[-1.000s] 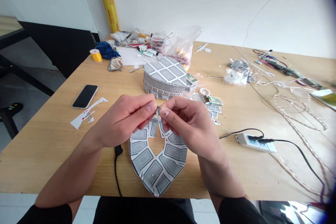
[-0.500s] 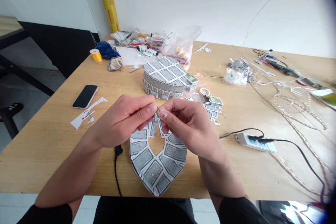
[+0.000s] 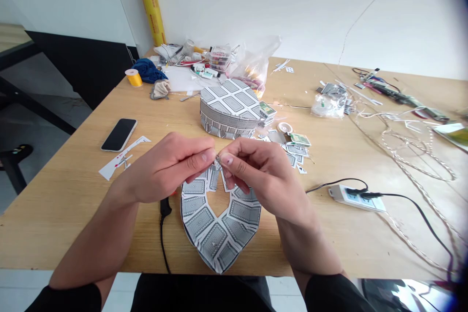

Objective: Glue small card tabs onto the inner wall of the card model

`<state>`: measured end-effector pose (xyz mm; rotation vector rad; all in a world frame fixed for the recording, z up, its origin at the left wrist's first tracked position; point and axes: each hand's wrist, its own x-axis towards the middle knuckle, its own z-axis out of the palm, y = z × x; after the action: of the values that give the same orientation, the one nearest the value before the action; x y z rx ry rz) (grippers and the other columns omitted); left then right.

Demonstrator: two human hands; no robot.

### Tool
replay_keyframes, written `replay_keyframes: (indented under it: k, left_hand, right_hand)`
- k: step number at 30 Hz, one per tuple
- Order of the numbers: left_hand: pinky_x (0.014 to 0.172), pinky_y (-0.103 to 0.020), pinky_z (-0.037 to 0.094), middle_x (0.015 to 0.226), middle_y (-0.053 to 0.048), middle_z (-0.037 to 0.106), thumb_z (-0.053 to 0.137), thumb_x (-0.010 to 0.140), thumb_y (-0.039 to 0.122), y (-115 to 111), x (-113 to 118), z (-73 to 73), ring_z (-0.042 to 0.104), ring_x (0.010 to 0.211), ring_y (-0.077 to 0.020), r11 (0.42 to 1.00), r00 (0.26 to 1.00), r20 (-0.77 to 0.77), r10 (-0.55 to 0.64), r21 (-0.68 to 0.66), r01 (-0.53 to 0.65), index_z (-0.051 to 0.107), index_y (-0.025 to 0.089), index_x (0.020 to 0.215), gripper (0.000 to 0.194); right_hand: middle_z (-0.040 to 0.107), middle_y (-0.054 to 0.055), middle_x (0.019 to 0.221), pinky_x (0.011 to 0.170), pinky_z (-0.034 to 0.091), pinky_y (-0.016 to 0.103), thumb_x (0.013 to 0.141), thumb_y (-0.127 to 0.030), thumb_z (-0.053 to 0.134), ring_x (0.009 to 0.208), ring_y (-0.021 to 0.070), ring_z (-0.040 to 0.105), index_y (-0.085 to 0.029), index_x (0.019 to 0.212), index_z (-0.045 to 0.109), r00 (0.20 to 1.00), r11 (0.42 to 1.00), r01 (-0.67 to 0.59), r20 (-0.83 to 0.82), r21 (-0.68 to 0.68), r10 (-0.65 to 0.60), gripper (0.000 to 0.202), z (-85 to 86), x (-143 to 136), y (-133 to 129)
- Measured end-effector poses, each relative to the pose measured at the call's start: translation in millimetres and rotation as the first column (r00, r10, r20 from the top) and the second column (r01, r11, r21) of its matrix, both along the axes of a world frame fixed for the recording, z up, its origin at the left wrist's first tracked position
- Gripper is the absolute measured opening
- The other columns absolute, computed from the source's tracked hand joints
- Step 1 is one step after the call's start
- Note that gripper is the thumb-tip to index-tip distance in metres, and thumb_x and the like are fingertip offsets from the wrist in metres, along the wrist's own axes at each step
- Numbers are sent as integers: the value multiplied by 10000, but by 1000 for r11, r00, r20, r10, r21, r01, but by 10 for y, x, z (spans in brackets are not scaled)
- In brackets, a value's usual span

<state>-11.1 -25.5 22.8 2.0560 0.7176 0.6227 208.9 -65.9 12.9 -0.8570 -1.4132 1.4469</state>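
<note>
Left hand and right hand have dipped slightly toward the near edge of the surface since a second ago. Thumbs and forefingers of both pinch a small greyish piece, mostly hidden; whether it joins the card-covered frame beneath cannot be told. That frame lies midway along the near edge, its pointed end reaching it. Beyond the hands, farther from that edge, sits a card-patterned box; a phone lies toward the left edge.
</note>
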Motion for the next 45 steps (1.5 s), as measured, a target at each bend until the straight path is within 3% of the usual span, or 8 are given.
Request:
replay_keyframes:
  k: [16,22,29,37,45]
  left_hand:
    - [495,-255,347,611,31,533,446,1157,433,-23,2,-41,458,541,-89,999,1000,8,19,-32,-19,538,191,745,487]
    - [512,-260,343,608,38,528,450,1157,385,-26,14,-25,453,547,-86,999,1000,-7,24,39,-24,539,188,731,477]
    - [525,-272,346,603,42,536,444,1150,331,-40,117,-58,451,545,-93,991,997,-46,-66,117,71,538,192,750,434]
    - [497,-233,361,601,45,522,445,1160,396,-57,66,-60,451,525,-74,992,986,114,124,10,-126,562,182,762,467]
    - [493,-219,383,590,46,536,448,1155,361,-62,105,-80,482,525,-72,989,986,101,133,51,-138,571,191,747,459]
  right_hand:
    - [658,-19,628,484,387,227,958,-385,840,530,77,523,-180,764,698,997,999,32,73,31,-34,316,26,17,-11]
    - [661,-26,638,498,431,223,943,-347,860,539,76,556,-178,793,715,998,997,68,1,28,-68,268,-9,-2,-9]
    - [671,-26,630,469,411,225,969,-386,835,521,75,562,-186,836,739,988,985,157,-3,77,-158,259,6,58,24]
    - [670,-30,605,452,393,199,916,-292,879,501,61,544,-166,791,733,993,992,118,-14,53,-118,231,12,34,28]
    - [671,-30,628,469,391,190,938,-259,859,524,53,548,-161,788,728,997,997,73,-7,39,-73,222,-2,19,10]
